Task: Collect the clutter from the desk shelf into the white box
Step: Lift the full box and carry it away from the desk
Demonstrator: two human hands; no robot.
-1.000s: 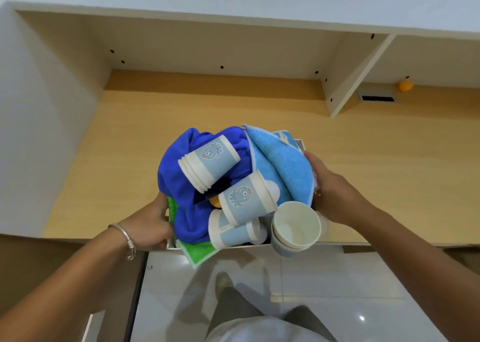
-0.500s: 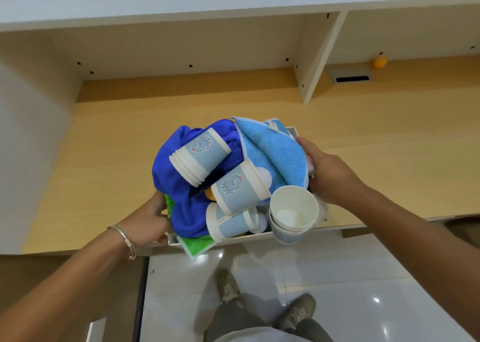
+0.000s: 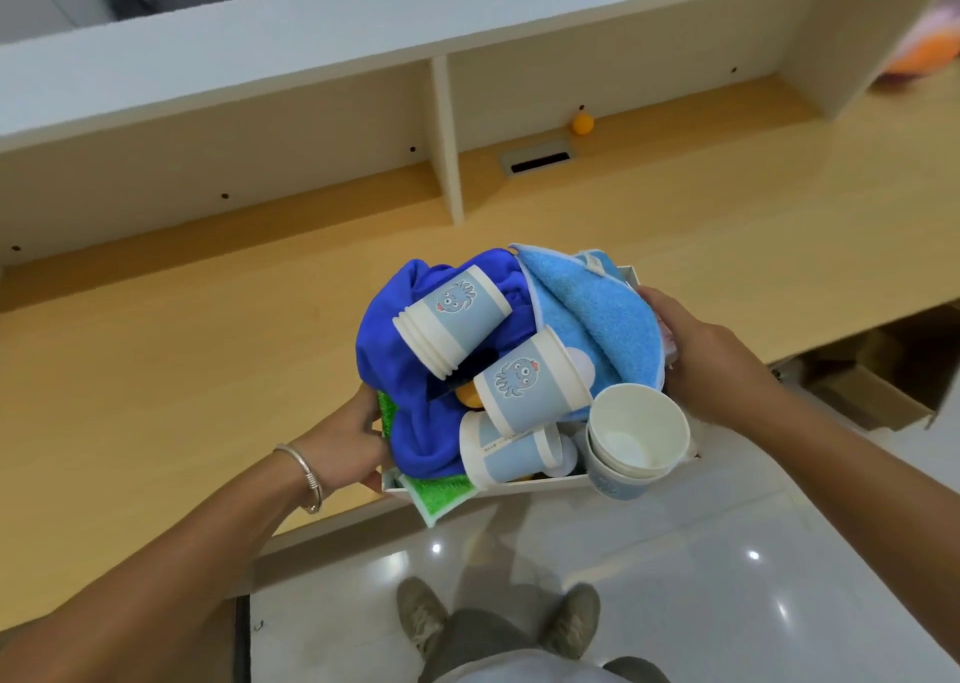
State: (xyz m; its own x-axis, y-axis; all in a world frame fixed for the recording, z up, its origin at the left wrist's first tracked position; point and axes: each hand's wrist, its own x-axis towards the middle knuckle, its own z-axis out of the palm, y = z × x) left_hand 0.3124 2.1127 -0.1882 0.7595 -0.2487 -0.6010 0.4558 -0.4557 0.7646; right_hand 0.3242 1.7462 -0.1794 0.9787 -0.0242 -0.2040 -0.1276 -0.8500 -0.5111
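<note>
A light wooden table (image 3: 156, 350) carries a white-topped hutch (image 3: 260, 59) behind; glossy grey floor tiles (image 3: 701, 552) below reflect ceiling lights.

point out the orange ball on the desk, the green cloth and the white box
orange ball (image 3: 582, 124): head view, middle of the ball
green cloth (image 3: 441, 490): head view, corner hanging over the box front
white box (image 3: 524, 487): head view, front wall

No readable words, brands or numbers anywhere. Only marking: cartoon octopus drawing on pale-blue band of paper cups (image 3: 454, 321) heaped in white box (image 3: 550, 481). Lowest lying cup (image 3: 511, 454), at box's near wall, carries line of fine print along seam, too small to read.
</note>
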